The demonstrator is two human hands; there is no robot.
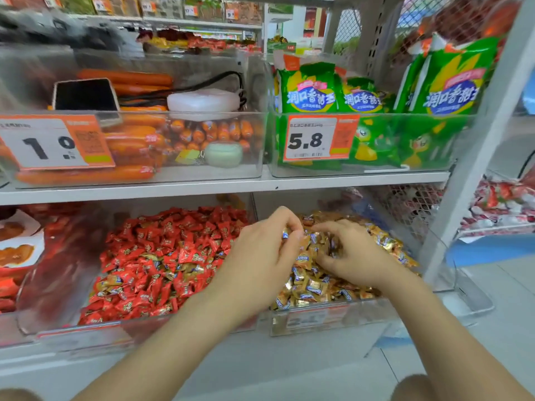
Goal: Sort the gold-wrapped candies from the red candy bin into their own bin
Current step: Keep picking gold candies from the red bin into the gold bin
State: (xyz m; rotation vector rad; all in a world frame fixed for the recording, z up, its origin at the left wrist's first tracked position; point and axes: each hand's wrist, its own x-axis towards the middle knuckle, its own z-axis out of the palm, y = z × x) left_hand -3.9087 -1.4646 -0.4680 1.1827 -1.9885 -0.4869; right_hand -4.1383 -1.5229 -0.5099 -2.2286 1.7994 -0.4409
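Gold foil with small blue labels wraps the gold-wrapped candies (312, 285), which are heaped in the clear gold candy bin (333, 319) on the lower shelf. Both hands are over this heap. The left hand (260, 256) reaches in from seven o'clock, its fingers curled and pinching a few of these candies at its two o'clock edge, just above the pile. The right hand (353, 253) comes from five o'clock and sits at three o'clock of the left, close beside it. Its fingers are hooked down into the heap and its thumb is tucked under. Whether it actually grips any candy cannot be told.

At nine o'clock of the hands stands the clear red candy bin (101, 328), touching the gold one side by side. It is filled with red candies (162, 244), and stray gold pieces (113, 280) are mixed in toward its front and middle.

At twelve o'clock, on the upper shelf (347, 180), a clear bin (254, 140) holds orange sausages (130, 146). The bin to its three o'clock holds green snack bags (312, 91) behind a price tag (312, 138) reading 5.8.
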